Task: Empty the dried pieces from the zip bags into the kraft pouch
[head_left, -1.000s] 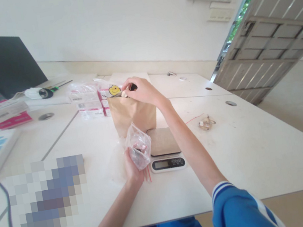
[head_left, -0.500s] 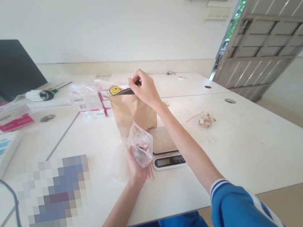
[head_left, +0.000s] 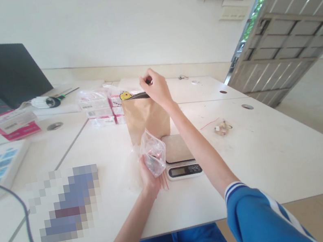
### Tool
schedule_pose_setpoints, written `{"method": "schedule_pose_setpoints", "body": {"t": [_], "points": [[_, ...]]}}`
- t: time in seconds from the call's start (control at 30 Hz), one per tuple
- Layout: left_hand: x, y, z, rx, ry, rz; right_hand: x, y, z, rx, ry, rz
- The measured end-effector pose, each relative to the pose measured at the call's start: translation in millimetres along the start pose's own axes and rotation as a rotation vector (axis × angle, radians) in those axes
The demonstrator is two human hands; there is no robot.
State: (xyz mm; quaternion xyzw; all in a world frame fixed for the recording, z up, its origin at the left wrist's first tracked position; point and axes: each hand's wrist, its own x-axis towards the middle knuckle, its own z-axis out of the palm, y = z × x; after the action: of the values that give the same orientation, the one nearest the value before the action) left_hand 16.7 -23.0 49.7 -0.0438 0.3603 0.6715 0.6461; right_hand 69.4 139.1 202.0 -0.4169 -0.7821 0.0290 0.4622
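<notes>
White table (head_left: 267,161) lay in my remote view, grey door (head_left: 292,33) at two o'clock, left hand (head_left: 149,177) clasped crinkled clear bag (head_left: 157,163), right hand (head_left: 158,89) curled, hold unclear.

The right hand (head_left: 158,89) is higher than a second ago: its fingers (head_left: 143,83), then reaching down at the mouth of the paper bag (head_left: 147,117), are now drawn up and curled inward above the bag's right end, and more of the dark opening (head_left: 137,96) shows.
</notes>
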Motion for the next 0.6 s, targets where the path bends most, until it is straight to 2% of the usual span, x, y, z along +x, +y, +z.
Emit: {"method": "schedule_pose_setpoints", "body": {"t": [0.1, 0.23, 0.4, 0.6], "points": [[-1, 1, 0.5, 0.0, 0.002, -0.006, -4, 6, 3, -0.098, -0.094, -0.084], [-2, 2, 1.6, -0.004, 0.001, -0.009, -11, 8, 7, -0.206, -0.096, -0.164], [-3, 3, 2.4, -0.005, 0.008, -0.023, -16, 4, 7, -0.222, -0.091, -0.138], [-1, 1, 0.4, -0.005, 0.002, -0.036, -11, -4, 6, -0.246, -0.148, -0.048]]}}
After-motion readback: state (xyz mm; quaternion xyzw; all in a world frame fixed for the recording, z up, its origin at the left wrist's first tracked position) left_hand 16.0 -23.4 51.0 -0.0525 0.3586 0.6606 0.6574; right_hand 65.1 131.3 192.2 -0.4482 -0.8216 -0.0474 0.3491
